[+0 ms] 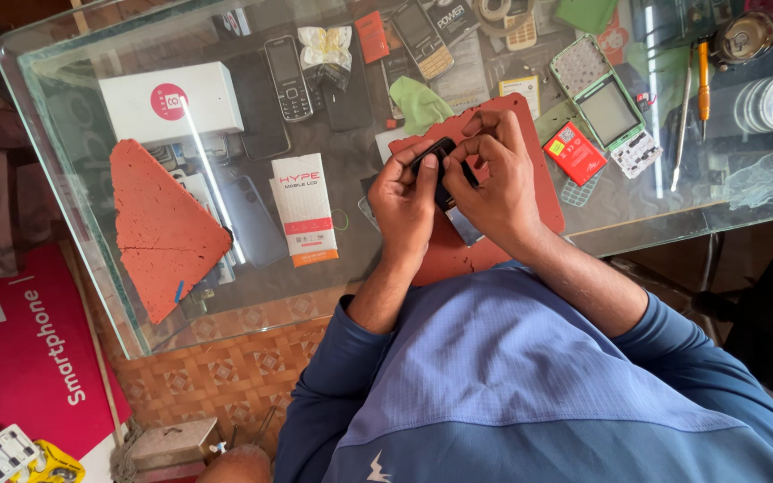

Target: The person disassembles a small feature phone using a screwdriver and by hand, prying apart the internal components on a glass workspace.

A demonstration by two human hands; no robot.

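Left hand [404, 199] and right hand [492, 183] share a narrow grip on 1 small black phone [443, 161] above the red mat [530, 134]; mid-disassembly, prying apparently follows, needing steady fingertip pressure.

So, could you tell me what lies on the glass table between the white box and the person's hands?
In the head view, a narrow white-and-orange package lies on the glass table between the white box and the left hand.

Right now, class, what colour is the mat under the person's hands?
Reddish-orange mat, seen in the head view.
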